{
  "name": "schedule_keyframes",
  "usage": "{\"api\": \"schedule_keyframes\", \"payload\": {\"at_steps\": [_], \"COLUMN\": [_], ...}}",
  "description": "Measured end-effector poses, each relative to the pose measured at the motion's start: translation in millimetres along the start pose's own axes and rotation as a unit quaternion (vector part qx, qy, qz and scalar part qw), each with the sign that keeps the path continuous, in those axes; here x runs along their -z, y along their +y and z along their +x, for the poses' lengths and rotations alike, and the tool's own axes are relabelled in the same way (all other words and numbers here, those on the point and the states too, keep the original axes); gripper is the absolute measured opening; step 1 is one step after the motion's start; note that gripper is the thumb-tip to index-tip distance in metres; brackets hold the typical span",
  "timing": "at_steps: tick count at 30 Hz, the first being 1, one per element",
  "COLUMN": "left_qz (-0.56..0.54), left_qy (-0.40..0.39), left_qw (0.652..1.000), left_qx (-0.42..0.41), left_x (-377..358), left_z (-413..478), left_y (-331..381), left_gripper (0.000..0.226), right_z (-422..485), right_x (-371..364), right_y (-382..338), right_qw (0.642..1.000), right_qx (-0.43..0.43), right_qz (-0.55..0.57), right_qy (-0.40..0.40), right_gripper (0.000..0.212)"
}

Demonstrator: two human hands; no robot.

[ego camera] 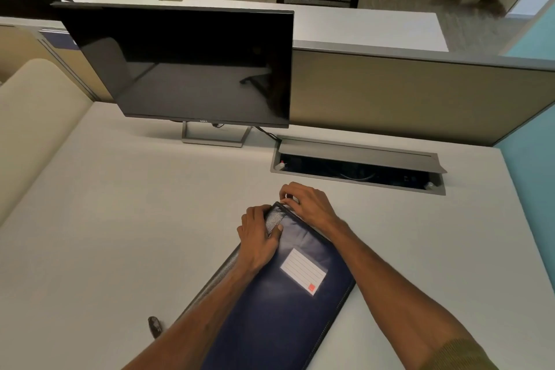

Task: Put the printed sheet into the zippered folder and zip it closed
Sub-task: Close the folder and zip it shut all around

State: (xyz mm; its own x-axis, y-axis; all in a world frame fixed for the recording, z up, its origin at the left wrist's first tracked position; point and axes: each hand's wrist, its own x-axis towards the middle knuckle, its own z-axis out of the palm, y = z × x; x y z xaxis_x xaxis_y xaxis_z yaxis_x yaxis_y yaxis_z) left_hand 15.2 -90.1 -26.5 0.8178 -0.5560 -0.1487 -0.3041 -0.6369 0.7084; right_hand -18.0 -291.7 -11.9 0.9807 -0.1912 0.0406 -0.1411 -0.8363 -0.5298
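Note:
A dark blue zippered folder (pixel 288 309) lies slanted on the white desk, with a lined label card (pixel 303 270) on its top face. My left hand (pixel 259 237) presses on the folder's far left corner, thumb on the grey mesh strip. My right hand (pixel 306 204) is at the far corner, fingertips pinched on a small metal zipper pull. The printed sheet is not visible.
A dark monitor (pixel 186 69) stands at the back of the desk. An open cable tray (pixel 357 171) is sunk into the desk behind my hands. A small dark object (pixel 154 326) lies left of the folder. A beige partition (pixel 420 93) bounds the desk's far side.

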Motion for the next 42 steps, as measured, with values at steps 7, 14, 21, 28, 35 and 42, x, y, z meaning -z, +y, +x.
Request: {"api": "schedule_keyframes", "payload": {"at_steps": [7,14,21,28,35,42], "left_qz": [0.026,0.094,0.137,0.106,0.099,0.102], "left_qy": [-0.004,-0.031,-0.041,-0.027,-0.05,-0.045], "left_qw": [1.0,0.995,0.987,0.984,0.984,0.985], "left_qx": [0.003,0.01,0.072,0.142,0.141,0.133], "left_x": [1,19,59,70,71,72], "left_z": [1,-15,-57,-103,-120,-129], "left_y": [-7,-12,-35,-47,-43,-49], "left_gripper": [0.059,0.058,0.053,0.046,0.051,0.052], "right_z": [-2,-73,-187,-244,-247,-244], "right_x": [-9,-9,7,-13,-4,-12], "right_y": [-10,-46,-86,-119,-132,-128], "right_qw": [0.998,0.965,0.873,0.862,0.849,0.856], "right_qx": [-0.055,-0.186,-0.442,-0.5,-0.522,-0.509], "right_qz": [0.001,0.027,-0.046,0.053,0.043,0.092], "right_qy": [0.023,0.181,0.202,-0.064,-0.067,0.004], "right_gripper": [0.002,0.018,0.047,0.059,0.055,0.047]}}
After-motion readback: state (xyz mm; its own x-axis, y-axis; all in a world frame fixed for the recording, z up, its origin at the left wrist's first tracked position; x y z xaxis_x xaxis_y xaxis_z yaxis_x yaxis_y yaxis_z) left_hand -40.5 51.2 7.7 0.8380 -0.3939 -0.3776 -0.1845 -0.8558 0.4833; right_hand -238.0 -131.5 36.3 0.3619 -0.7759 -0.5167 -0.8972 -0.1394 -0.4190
